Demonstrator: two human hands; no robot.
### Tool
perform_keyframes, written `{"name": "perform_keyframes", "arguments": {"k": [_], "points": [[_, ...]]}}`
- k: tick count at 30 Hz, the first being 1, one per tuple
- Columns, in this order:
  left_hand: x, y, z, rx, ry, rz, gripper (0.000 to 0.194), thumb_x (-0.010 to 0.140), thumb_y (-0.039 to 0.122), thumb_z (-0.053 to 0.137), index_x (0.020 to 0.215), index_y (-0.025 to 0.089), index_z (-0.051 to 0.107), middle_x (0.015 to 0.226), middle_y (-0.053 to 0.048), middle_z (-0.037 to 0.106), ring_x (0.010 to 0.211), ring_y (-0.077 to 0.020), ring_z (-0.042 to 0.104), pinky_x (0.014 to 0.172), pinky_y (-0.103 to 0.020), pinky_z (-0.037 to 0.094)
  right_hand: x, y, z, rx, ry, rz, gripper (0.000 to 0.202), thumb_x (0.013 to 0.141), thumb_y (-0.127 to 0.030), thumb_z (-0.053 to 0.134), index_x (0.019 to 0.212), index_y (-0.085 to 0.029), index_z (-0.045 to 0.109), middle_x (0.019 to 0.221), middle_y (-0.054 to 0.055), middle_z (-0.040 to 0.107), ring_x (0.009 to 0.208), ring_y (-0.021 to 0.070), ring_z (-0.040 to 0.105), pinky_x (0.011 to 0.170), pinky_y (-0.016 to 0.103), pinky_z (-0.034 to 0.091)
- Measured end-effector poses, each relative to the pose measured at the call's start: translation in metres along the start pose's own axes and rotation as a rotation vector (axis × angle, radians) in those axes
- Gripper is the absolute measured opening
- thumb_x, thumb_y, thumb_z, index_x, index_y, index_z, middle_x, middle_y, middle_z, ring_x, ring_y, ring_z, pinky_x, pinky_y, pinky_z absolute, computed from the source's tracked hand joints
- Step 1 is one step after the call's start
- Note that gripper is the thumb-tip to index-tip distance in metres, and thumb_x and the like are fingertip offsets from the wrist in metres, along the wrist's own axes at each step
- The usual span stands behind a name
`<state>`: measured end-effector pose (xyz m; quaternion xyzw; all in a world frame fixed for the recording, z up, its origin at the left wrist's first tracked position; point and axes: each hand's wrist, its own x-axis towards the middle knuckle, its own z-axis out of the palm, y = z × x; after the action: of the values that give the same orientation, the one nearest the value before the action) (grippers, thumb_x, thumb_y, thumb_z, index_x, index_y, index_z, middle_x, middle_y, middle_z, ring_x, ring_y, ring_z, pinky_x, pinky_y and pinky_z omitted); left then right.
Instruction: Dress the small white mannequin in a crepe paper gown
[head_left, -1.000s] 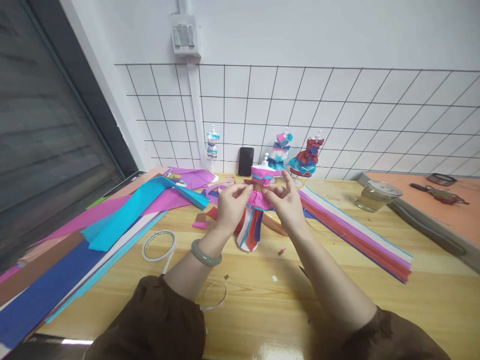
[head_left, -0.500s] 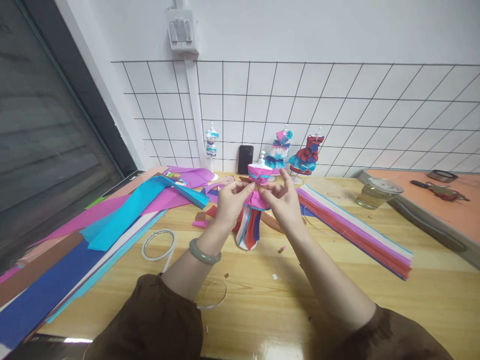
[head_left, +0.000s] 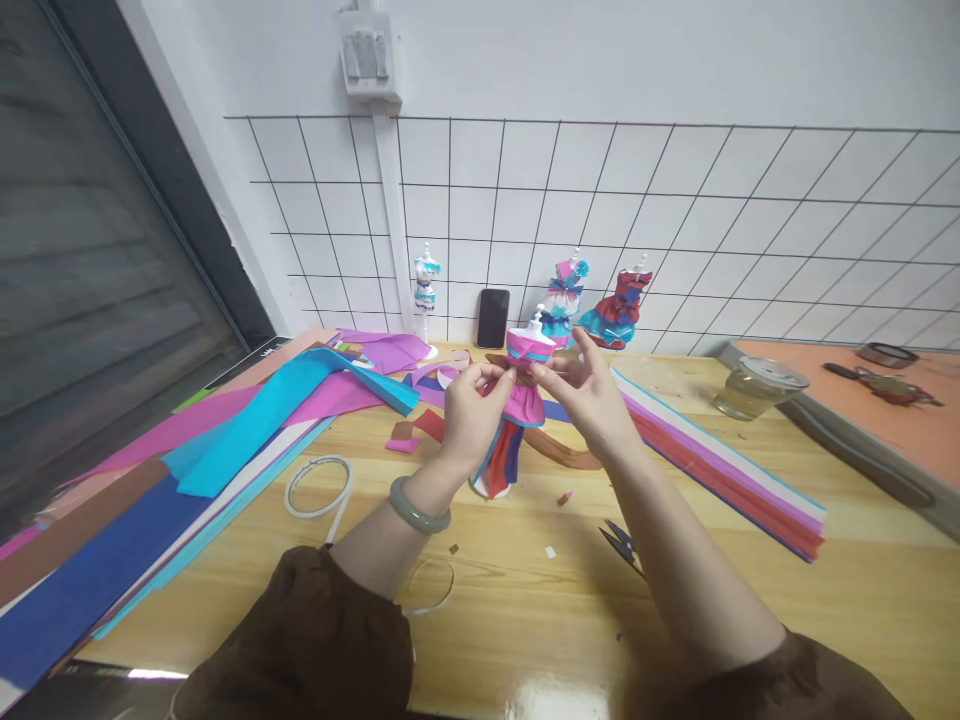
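Observation:
A small dress-form mannequin (head_left: pixel 531 345) in a pink and blue paper dress stands between my hands, leaning a little to the right. Below its pink peplum (head_left: pixel 525 407) hangs a striped skirt of red, blue and white paper (head_left: pixel 501 462). At the waist is a brown crepe paper strip (head_left: pixel 527 381). My left hand (head_left: pixel 474 415) pinches it from the left with thumb and forefinger. From the right, my right hand (head_left: pixel 589 395) pinches it too, one finger raised. The fingertips partly hide the strip.
Crepe paper strips (head_left: pixel 255 420) lie piled at left, with more strips (head_left: pixel 727 465) at right. A tape roll (head_left: pixel 351 487) lies front left, dark scissors (head_left: pixel 621 546) by my right forearm. Other dressed mannequins (head_left: pixel 619 308), a phone (head_left: pixel 493 318) and a lidded cup (head_left: pixel 759 387) stand farther back.
My hands and the mannequin have shifted slightly right, and the mannequin leans more. The scissors beside my right forearm now show more fully.

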<state>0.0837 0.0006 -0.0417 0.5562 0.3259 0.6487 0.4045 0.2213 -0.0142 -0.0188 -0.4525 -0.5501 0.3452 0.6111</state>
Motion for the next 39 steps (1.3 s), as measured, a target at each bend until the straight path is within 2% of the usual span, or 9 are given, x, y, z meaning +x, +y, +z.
{"name": "perform_keyframes", "arguments": {"k": [2,5,7,10,13,21,33,37,39], "points": [[-0.002,0.001,0.001,0.024,-0.004,0.020,0.014,0.078,0.028,0.065,0.073,0.016,0.060,0.076,-0.003,0.067,0.076,-0.0142,0.064,0.072,-0.025,0.049,0.002,-0.003,-0.010,-0.087,-0.026,-0.013,0.109,0.062,-0.044,0.080,0.148,-0.022,0.017,0.107,0.011,0.063,0.096,0.0255,0.064,0.086,0.046,0.051],[-0.006,0.005,0.004,0.066,-0.035,0.044,0.015,0.079,0.029,0.064,0.073,0.016,0.061,0.075,-0.002,0.066,0.074,-0.0139,0.063,0.071,-0.025,0.048,0.001,-0.012,-0.018,-0.103,0.003,-0.118,0.100,0.063,-0.043,0.081,0.145,-0.028,0.026,0.111,0.010,0.062,0.104,0.0256,0.061,0.088,0.045,0.051],[-0.009,0.007,0.006,0.080,-0.063,0.058,0.015,0.080,0.030,0.063,0.073,0.016,0.061,0.073,-0.002,0.065,0.072,-0.0136,0.062,0.069,-0.024,0.047,-0.003,-0.021,-0.017,-0.054,0.046,-0.177,0.091,0.066,-0.041,0.079,0.142,-0.028,0.031,0.106,0.008,0.065,0.107,0.0243,0.060,0.088,0.042,0.051],[-0.014,0.011,0.008,0.101,-0.080,0.061,0.017,0.080,0.032,0.062,0.073,0.017,0.061,0.072,-0.001,0.063,0.069,-0.0125,0.059,0.066,-0.023,0.045,-0.006,-0.028,-0.013,0.004,0.092,-0.213,0.085,0.070,-0.040,0.076,0.142,-0.025,0.032,0.095,0.005,0.069,0.097,0.0220,0.064,0.087,0.040,0.051],[-0.016,0.013,0.009,0.118,-0.092,0.060,0.018,0.082,0.032,0.061,0.073,0.017,0.059,0.071,0.000,0.060,0.068,-0.0116,0.056,0.064,-0.022,0.044,-0.006,-0.027,-0.010,0.004,0.128,-0.225,0.082,0.072,-0.038,0.074,0.141,-0.023,0.034,0.089,0.004,0.071,0.091,0.0209,0.066,0.087,0.040,0.051],[-0.015,0.012,0.010,0.058,-0.098,0.024,0.016,0.081,0.029,0.061,0.073,0.017,0.056,0.070,0.000,0.059,0.067,-0.0108,0.056,0.065,-0.022,0.044,-0.007,-0.023,-0.009,-0.010,0.185,-0.269,0.081,0.072,-0.034,0.074,0.140,-0.022,0.033,0.090,0.006,0.072,0.097,0.0222,0.066,0.095,0.042,0.046],[-0.009,0.011,0.009,-0.037,-0.045,-0.058,0.013,0.075,0.025,0.066,0.070,0.016,0.058,0.068,-0.001,0.063,0.065,-0.0119,0.061,0.063,-0.023,0.047,-0.009,-0.026,-0.005,0.005,0.156,-0.237,0.080,0.071,-0.038,0.074,0.139,-0.024,0.033,0.091,0.007,0.071,0.095,0.0239,0.066,0.085,0.042,0.051],[-0.006,0.007,0.006,-0.023,-0.015,-0.045,0.016,0.072,0.025,0.069,0.067,0.016,0.056,0.065,0.001,0.061,0.062,-0.0101,0.058,0.062,-0.022,0.046,-0.006,-0.028,-0.009,0.007,0.160,-0.256,0.071,0.074,-0.038,0.072,0.135,-0.026,0.039,0.093,0.006,0.069,0.095,0.0224,0.064,0.082,0.040,0.051],[-0.003,0.002,0.004,-0.028,0.001,-0.045,0.019,0.070,0.027,0.070,0.068,0.017,0.055,0.065,0.002,0.060,0.063,-0.0100,0.059,0.063,-0.022,0.046,-0.005,-0.029,-0.014,0.013,0.203,-0.284,0.060,0.074,-0.039,0.071,0.127,-0.027,0.046,0.088,0.003,0.067,0.086,0.0196,0.064,0.075,0.036,0.052]]}}
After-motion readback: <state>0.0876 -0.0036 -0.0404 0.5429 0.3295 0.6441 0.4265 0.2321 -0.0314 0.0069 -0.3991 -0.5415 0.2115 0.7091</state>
